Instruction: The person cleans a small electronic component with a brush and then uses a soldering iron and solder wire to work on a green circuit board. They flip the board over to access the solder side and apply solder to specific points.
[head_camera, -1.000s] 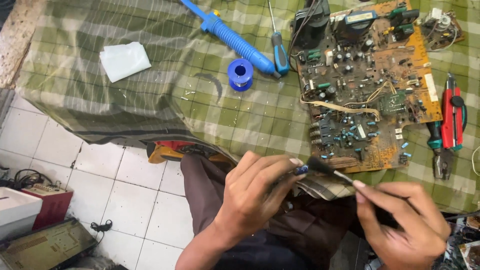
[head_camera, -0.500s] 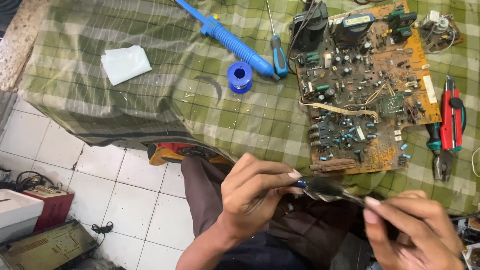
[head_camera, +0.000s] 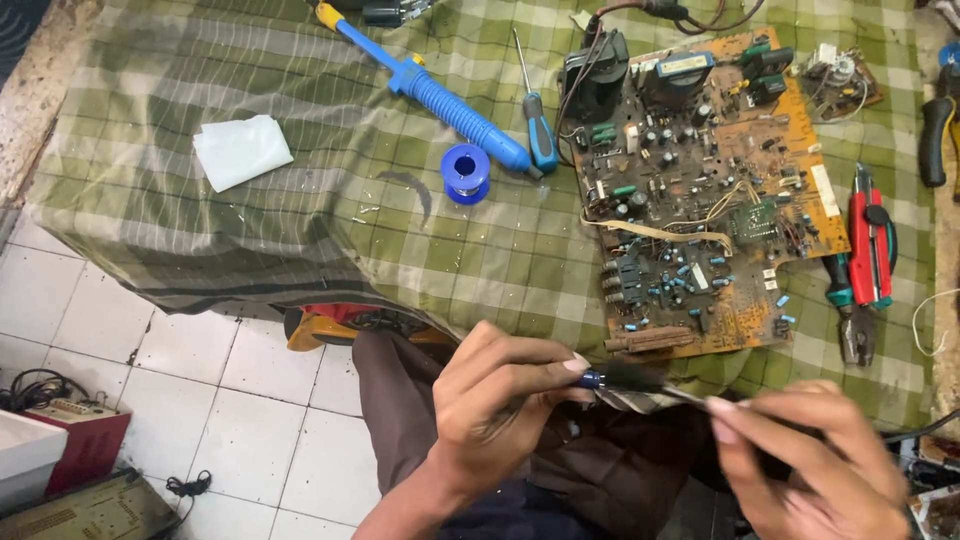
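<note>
My left hand (head_camera: 495, 405) is closed around a thin dark tool with a blue collar (head_camera: 592, 379), held level just in front of the table's near edge. My right hand (head_camera: 805, 460) pinches the tool's thin far end between fingertips; that end is blurred. Above my hands lies a large brown circuit board (head_camera: 700, 190) crowded with components on the green checked cloth (head_camera: 330, 200).
A blue desoldering pump (head_camera: 440, 95), a blue-handled screwdriver (head_camera: 538, 120), a blue solder spool (head_camera: 465, 172) and a white folded cloth (head_camera: 240, 150) lie on the cloth. Red-handled pliers (head_camera: 868, 255) rest right of the board. Boxes and cables sit on the tiled floor (head_camera: 150, 330) at left.
The view has shifted a little. Both hands have stayed together on the thin tool, with my right hand sliding slightly lower and to the right.
</note>
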